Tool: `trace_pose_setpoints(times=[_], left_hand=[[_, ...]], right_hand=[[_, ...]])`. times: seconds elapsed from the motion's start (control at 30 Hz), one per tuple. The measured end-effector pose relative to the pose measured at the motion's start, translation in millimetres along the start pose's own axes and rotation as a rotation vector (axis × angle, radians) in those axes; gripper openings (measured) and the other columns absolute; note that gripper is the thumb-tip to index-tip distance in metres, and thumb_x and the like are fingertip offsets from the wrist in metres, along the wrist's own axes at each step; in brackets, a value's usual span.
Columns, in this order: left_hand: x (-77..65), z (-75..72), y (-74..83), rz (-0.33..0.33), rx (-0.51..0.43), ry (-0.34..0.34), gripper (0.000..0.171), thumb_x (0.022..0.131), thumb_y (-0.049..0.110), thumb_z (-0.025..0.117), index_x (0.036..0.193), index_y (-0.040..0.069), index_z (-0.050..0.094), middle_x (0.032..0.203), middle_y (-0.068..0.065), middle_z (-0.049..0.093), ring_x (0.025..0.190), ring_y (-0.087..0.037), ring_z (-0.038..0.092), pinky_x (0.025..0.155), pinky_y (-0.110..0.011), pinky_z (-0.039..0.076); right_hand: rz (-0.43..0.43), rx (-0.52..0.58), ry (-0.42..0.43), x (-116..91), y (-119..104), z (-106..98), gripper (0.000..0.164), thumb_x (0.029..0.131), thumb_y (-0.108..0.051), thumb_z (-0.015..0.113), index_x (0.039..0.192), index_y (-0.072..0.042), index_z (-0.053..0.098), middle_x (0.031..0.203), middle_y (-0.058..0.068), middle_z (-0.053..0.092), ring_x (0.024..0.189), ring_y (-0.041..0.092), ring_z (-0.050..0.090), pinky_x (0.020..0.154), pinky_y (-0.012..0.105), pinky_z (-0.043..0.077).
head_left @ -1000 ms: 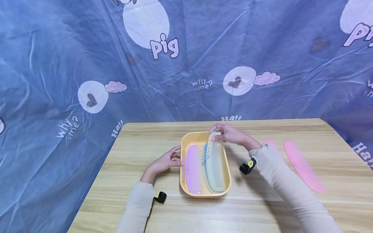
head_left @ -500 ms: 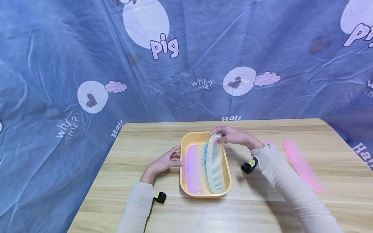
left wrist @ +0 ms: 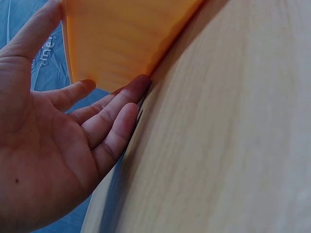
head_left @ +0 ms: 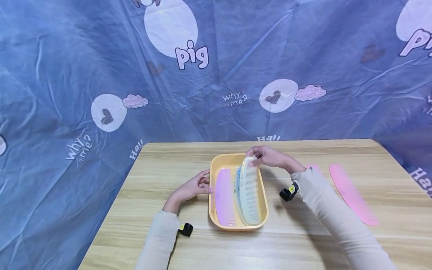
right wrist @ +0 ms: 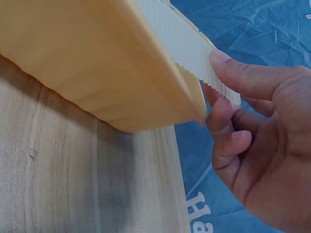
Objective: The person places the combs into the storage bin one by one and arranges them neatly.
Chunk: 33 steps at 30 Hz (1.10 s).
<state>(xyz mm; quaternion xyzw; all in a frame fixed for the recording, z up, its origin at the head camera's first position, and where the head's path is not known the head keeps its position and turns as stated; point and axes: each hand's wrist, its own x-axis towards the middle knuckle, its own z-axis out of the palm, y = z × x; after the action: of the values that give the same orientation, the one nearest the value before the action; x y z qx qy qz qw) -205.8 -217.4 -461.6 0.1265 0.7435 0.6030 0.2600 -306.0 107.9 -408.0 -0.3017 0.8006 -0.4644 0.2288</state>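
Note:
A yellow plastic basin (head_left: pixel 216 220) stands on the table with several combs inside. My right hand (head_left: pixel 268 155), at its far right corner, pinches the upper end of a pale whitish-green comb (head_left: pixel 250 191) between thumb and fingers. The comb slants inside the basin, its lower end near the front wall. Beneath it, partly covered, show a blue comb (head_left: pixel 238 178) and a pale yellow one (head_left: pixel 234 187). On the basin's left side lies a lilac comb (head_left: pixel 223 198). My left hand (left wrist: pixel 53 131) touches the basin's outer left wall with relaxed fingers, thumb at the rim.
To the right, a pink comb (head_left: pixel 352 195) lies on the wooden table (head_left: pixel 287 240). Another pink piece (head_left: pixel 314 167) is mostly hidden behind the right sleeve. A blue printed cloth (head_left: pixel 216 120) hangs behind the table.
My right hand has shifted slightly right and lower with the whitish-green comb, its grip moving to the comb's right edge. The left hand stays at the basin's side.

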Motion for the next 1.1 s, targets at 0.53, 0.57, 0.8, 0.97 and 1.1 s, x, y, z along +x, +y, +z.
trace_pose_setpoints(times=[0.53, 0.57, 0.8, 0.97, 1.1], left_hand=[[6.6, 0.0, -0.5, 0.001, -0.012, 0.001, 0.095, 0.085, 0.027, 0.074, 0.155, 0.008, 0.012, 0.144, -0.026, 0.042, 0.123, -0.031, 0.054, 0.110, -0.042, 0.041], [6.8, -0.1, -0.3, 0.004, -0.016, 0.000, 0.096, 0.085, 0.028, 0.074, 0.155, 0.007, 0.012, 0.144, -0.026, 0.042, 0.123, -0.031, 0.055, 0.109, -0.041, 0.041], [7.0, -0.6, -0.7, 0.003, -0.017, 0.003, 0.099, 0.083, 0.031, 0.076, 0.155, 0.008, 0.012, 0.144, -0.026, 0.042, 0.122, -0.029, 0.055, 0.108, -0.040, 0.043], [8.0, -0.9, -1.7, 0.003, -0.004, 0.017, 0.098, 0.083, 0.030, 0.077, 0.155, 0.007, 0.013, 0.143, -0.026, 0.043, 0.122, -0.031, 0.055, 0.108, -0.042, 0.043], [7.6, -0.9, -1.3, 0.005, -0.004, 0.016, 0.098, 0.083, 0.030, 0.076, 0.154, 0.007, 0.013, 0.142, -0.027, 0.043, 0.122, -0.032, 0.055, 0.108, -0.042, 0.043]], right_hand=[[-0.049, -0.176, 0.112, 13, 11, 0, 0.033, 0.085, -0.007, 0.069, 0.116, 0.003, 0.064, 0.108, 0.018, 0.066, 0.091, 0.020, 0.051, 0.081, 0.028, 0.041], [-0.053, -0.182, 0.114, 14, 12, 0, 0.034, 0.084, -0.007, 0.069, 0.116, 0.003, 0.064, 0.110, 0.018, 0.066, 0.092, 0.021, 0.051, 0.082, 0.029, 0.041], [-0.079, -0.191, 0.126, 12, 13, 0, 0.037, 0.085, -0.006, 0.068, 0.121, 0.004, 0.062, 0.111, 0.022, 0.063, 0.094, 0.022, 0.052, 0.083, 0.029, 0.041], [-0.090, -0.159, 0.165, 10, 13, -1, 0.036, 0.086, -0.005, 0.068, 0.120, 0.006, 0.061, 0.098, 0.022, 0.059, 0.083, 0.016, 0.048, 0.073, 0.022, 0.042], [-0.062, -0.140, 0.192, 6, 15, -4, 0.034, 0.087, -0.005, 0.068, 0.118, 0.006, 0.061, 0.095, 0.017, 0.058, 0.080, 0.014, 0.048, 0.069, 0.019, 0.042]])
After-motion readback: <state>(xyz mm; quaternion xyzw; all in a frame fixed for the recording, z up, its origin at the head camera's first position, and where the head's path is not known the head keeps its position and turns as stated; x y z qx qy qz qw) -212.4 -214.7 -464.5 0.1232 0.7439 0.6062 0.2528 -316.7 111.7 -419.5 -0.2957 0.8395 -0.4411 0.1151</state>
